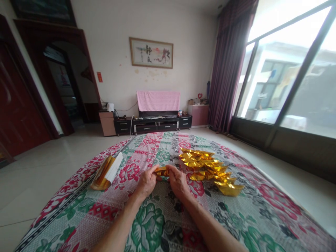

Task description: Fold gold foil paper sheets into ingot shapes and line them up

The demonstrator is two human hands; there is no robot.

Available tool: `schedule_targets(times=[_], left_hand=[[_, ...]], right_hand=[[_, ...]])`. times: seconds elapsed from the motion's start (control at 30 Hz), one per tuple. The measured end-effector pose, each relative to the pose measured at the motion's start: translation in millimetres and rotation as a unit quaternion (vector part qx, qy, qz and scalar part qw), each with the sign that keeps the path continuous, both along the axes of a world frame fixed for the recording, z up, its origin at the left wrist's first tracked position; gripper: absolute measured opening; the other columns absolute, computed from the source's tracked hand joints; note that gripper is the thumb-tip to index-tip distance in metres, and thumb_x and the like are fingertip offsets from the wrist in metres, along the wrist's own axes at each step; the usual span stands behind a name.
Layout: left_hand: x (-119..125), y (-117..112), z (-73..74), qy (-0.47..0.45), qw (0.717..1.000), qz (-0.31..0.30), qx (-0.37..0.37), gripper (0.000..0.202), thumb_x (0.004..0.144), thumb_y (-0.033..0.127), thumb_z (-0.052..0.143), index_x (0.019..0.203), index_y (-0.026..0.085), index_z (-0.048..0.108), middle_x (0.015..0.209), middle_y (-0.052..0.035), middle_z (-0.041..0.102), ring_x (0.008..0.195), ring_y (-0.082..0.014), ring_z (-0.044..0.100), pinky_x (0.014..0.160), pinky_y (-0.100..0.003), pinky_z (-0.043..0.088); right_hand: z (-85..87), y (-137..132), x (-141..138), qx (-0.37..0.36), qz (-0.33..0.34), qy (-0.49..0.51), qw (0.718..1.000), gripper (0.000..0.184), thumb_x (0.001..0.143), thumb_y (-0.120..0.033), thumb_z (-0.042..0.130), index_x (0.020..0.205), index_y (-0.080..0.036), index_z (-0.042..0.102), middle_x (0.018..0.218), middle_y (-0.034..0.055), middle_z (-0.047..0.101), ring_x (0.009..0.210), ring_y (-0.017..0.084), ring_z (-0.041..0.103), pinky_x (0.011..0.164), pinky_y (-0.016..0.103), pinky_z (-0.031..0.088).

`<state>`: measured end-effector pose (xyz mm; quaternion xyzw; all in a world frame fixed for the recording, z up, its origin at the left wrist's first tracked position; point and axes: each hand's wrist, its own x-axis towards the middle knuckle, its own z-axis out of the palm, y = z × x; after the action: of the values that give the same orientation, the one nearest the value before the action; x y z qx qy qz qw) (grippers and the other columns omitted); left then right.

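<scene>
A small piece of folded gold foil paper [162, 172] is stretched between my two hands, above the middle of the flowered cloth. My left hand [147, 181] pinches its left end, and my right hand [179, 181] grips the right end. Fingers cover both ends of the paper. To the right, several folded gold paper ingots [207, 164] lie close together in rows. On the left sits a stack of gold and white paper sheets [106, 173], curled over at its near side.
The round table wears a patterned tablecloth [149, 224] in red, green and grey. Beyond it stands a low black TV cabinet [157, 124] with a pink cloth [158, 100] draped over the screen. A purple curtain [228, 66] and large windows are at the right.
</scene>
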<state>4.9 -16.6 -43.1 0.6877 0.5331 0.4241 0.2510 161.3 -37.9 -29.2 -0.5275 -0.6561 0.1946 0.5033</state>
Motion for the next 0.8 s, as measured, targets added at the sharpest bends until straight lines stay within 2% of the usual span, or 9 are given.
schedule_targets(times=[0.13,0.27,0.37,0.53,0.8], left_hand=[[0.6,-1.4,2.2,0.014,1.000,0.001,-0.003,0.047,0.077,0.013,0.038,0.122,0.015,0.055,0.091,-0.0073,0.072,0.074,-0.0161,0.067,0.074,-0.028,0.053],[1.9,-3.4,3.8,0.036,0.999,0.004,0.013,0.046,0.078,0.014,0.040,0.121,0.014,0.055,0.092,-0.0091,0.071,0.082,-0.0172,0.066,0.081,-0.030,0.052],[2.6,-3.0,3.4,0.035,0.999,0.015,0.022,0.045,0.078,0.013,0.039,0.120,0.013,0.057,0.098,-0.0098,0.070,0.088,-0.0183,0.065,0.084,-0.032,0.050],[2.3,-2.3,4.9,0.048,0.999,0.021,0.011,0.046,0.077,0.013,0.040,0.121,0.013,0.056,0.092,-0.0091,0.071,0.090,-0.0193,0.064,0.085,-0.031,0.050],[1.6,-3.2,8.4,0.026,0.999,0.013,0.020,0.047,0.077,0.013,0.039,0.121,0.015,0.055,0.098,-0.0064,0.070,0.094,-0.0183,0.064,0.087,-0.031,0.050]], right_hand=[[1.1,-0.4,0.4,0.002,-0.003,-0.011,1.000,0.035,0.084,-0.027,0.037,0.100,-0.017,0.067,0.070,0.0017,0.068,0.059,0.013,0.062,0.057,0.019,0.044],[1.8,-1.9,0.5,0.003,0.018,-0.013,1.000,0.035,0.084,-0.027,0.037,0.102,-0.018,0.066,0.074,0.0022,0.069,0.061,0.013,0.062,0.059,0.019,0.045],[2.9,-2.5,0.1,0.000,-0.005,-0.005,1.000,0.036,0.084,-0.028,0.036,0.101,-0.017,0.066,0.074,0.0026,0.069,0.060,0.013,0.062,0.058,0.019,0.045],[5.1,-2.2,-0.3,0.002,0.001,-0.013,1.000,0.036,0.084,-0.029,0.037,0.101,-0.017,0.067,0.068,0.0019,0.068,0.060,0.014,0.062,0.060,0.019,0.046],[5.9,-1.2,-0.2,-0.017,-0.002,-0.007,1.000,0.036,0.083,-0.029,0.038,0.099,-0.018,0.068,0.064,0.0010,0.067,0.059,0.014,0.063,0.059,0.019,0.046]])
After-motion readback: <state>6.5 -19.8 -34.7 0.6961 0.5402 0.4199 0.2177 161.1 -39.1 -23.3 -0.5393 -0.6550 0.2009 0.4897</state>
